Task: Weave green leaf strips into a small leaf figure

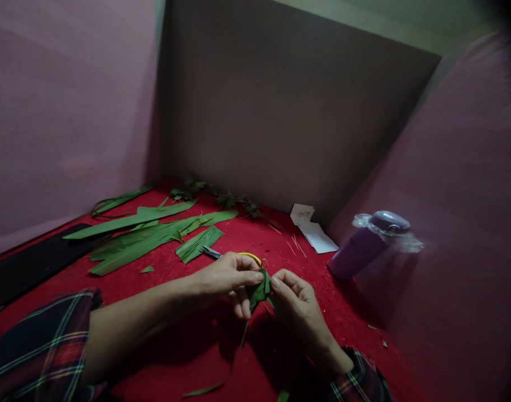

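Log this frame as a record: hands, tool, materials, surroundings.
left hand: pinching folded leaf piece
right hand: fingertips at its right edge, grip unclear
tool: yellow-handled, likely scissors, partly hidden behind left hand
materials: long green leaves, thin sticks
surface: red
right side: purple tumbler, white paper

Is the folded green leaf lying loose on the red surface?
No, the left hand holds the folded green leaf, with the right hand at its edge.

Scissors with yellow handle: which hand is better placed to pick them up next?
Probably the left hand: the scissors lie just beyond it, while the right hand is farther. Both hands hold the folded leaf.
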`<state>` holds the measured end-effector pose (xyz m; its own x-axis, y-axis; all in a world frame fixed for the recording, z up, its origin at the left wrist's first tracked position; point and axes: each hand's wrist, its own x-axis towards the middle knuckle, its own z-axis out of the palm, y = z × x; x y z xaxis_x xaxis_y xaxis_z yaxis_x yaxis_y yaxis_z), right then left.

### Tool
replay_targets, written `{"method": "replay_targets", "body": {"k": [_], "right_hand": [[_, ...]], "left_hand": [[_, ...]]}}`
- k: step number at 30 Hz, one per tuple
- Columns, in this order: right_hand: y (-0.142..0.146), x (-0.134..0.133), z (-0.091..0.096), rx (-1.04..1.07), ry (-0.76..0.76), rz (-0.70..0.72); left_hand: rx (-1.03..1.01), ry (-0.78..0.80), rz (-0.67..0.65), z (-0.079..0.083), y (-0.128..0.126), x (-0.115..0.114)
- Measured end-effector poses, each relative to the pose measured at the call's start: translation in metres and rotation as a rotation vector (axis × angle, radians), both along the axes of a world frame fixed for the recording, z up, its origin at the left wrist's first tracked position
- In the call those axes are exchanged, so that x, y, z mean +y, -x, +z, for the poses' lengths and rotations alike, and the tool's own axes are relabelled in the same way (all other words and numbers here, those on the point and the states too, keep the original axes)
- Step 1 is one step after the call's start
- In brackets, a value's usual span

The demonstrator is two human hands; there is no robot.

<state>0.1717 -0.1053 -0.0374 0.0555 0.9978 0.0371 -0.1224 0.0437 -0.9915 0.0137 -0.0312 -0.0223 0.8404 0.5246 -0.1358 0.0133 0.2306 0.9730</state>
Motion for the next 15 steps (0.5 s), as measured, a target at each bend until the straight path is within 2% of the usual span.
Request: {"method": "replay_targets", "body": {"k": [8,15], "right_hand": [[0.0027,-0.0007,-0.0002,0.007,0.026,-0.001],[0.0004,-0.0003,0.0010,-0.027,0.032,-0.018]], "left_hand": [[0.010,0.015,0.015,-0.0017,0.0000,-0.0003],[0.008,0.010,0.013,0.0038,-0.0002,-0.0038]]}}
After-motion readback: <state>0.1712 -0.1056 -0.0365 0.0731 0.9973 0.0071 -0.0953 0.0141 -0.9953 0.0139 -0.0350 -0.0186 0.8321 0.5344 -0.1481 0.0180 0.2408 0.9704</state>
